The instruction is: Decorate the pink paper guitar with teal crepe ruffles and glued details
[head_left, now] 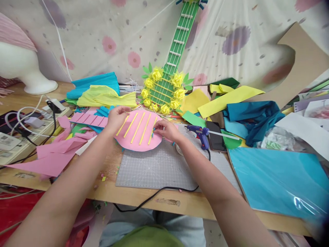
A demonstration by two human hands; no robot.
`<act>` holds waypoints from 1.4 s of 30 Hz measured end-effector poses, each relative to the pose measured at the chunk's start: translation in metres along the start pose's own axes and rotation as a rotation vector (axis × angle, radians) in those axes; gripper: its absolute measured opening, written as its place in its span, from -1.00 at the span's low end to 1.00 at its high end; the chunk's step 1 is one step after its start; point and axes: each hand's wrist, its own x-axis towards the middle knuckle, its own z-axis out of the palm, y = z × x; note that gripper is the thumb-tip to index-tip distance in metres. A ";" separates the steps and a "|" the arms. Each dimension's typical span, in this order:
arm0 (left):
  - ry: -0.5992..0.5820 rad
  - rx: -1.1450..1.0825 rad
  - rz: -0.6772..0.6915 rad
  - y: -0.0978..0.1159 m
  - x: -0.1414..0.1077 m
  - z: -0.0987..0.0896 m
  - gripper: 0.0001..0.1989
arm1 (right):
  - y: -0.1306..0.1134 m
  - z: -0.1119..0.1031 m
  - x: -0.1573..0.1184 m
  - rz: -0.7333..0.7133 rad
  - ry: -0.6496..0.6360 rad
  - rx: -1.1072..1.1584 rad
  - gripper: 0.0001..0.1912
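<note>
A pink paper disc (137,132) with several yellow strips across it lies over the back left of the grey cutting mat (151,168). My left hand (118,116) is at the disc's upper left edge, its fingers bent against the rim. On the disc's right side, my right hand (166,130) pinches a small blue piece (153,130) beside the rightmost yellow strip. A pink strip with crossbars (88,120) lies to the left of my left hand. Behind the disc stands a green paper guitar (160,91) ringed with yellow flowers.
A blue glue gun (202,133) and a phone (217,139) lie right of the mat, the gun's black cable crossing the front. Blue sheets (277,178) are at the right. Pink scraps (55,157) and a power strip (28,127) sit left, near a white mannequin head (23,65).
</note>
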 end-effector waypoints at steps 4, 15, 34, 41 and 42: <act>-0.265 0.110 0.201 0.001 -0.017 0.025 -0.84 | -0.001 -0.001 0.000 -0.010 -0.012 -0.015 -0.91; -0.744 0.526 0.405 0.022 -0.027 0.044 -0.85 | 0.000 0.005 0.000 0.044 0.017 0.074 -0.74; -0.790 0.696 0.430 0.027 -0.026 0.042 -0.81 | 0.019 -0.096 -0.151 0.796 0.138 -0.354 -0.66; -0.733 0.461 0.281 0.019 -0.026 0.040 -0.90 | 0.045 -0.076 -0.127 0.748 0.330 -0.605 -0.46; -0.718 0.383 0.239 0.018 -0.026 0.040 -0.90 | 0.048 -0.074 -0.123 0.727 0.328 -0.606 -0.48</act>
